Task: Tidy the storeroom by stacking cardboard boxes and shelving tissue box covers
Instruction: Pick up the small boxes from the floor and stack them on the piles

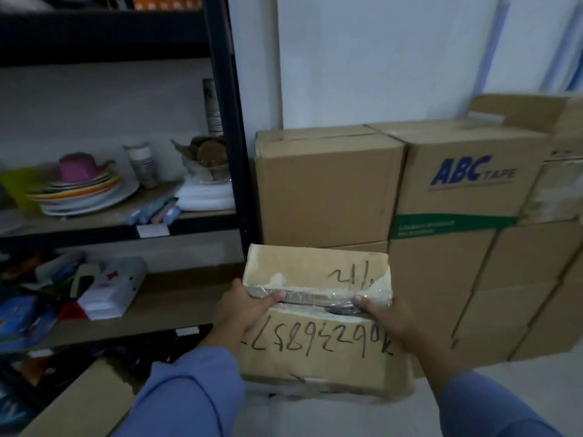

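A small worn brown cardboard box (315, 357) with a taped top seam is held in the air in front of the stacked cartons. The left hand (243, 307) and right hand (385, 313) grip its sides, thumbs on the tape. The step looks like box stacking; the next move calls for lifting it onto the plain brown carton (328, 190). Black marker digits cross its lid, not surely legible. The neighbouring carton (473, 197) reads "ABC TAPE" in blue.

Stacked plates (82, 194) (pink cup (77, 167) atop) beside paper cups (143, 165)
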